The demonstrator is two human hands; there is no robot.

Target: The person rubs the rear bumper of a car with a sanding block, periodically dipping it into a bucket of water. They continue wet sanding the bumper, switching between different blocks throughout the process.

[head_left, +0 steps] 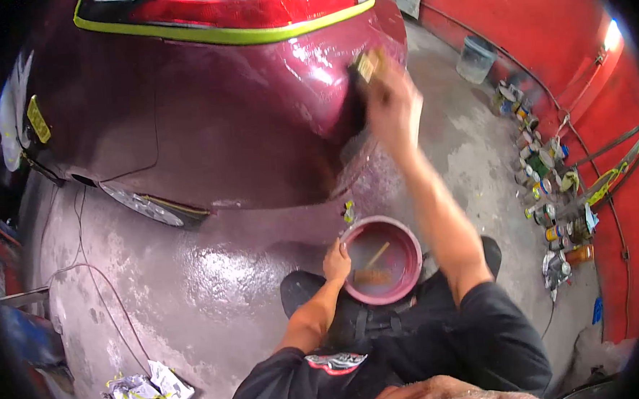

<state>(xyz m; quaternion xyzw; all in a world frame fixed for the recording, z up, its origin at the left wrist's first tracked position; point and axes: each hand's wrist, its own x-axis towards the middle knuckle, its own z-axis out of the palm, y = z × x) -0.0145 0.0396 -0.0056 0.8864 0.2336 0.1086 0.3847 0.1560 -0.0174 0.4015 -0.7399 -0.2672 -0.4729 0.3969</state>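
My right hand (pixel 395 105), blurred by motion, is closed on a small yellowish block (pixel 367 65) at the right corner of a wet maroon car bumper (pixel 229 125). The block may be a sanding block, but blur hides its details. My left hand (pixel 336 262) grips the left rim of a round pink basin (pixel 414 251), which sits at my lap. Murky water fills part of the basin, along with a brush-like thing (pixel 372 275) with a thin stick. Above the bumper, a red tail light (pixel 201 12) is edged with yellow-green tape (pixel 235 36).
Several paint cans (pixel 543 188) line the red wall (pixel 579 48) at right, with a translucent bucket (pixel 476 59) farther back. A cable (pixel 107 283) crosses the wet concrete floor (pixel 225 258) at left. Crumpled masking paper (pixel 149 387) lies at lower left.
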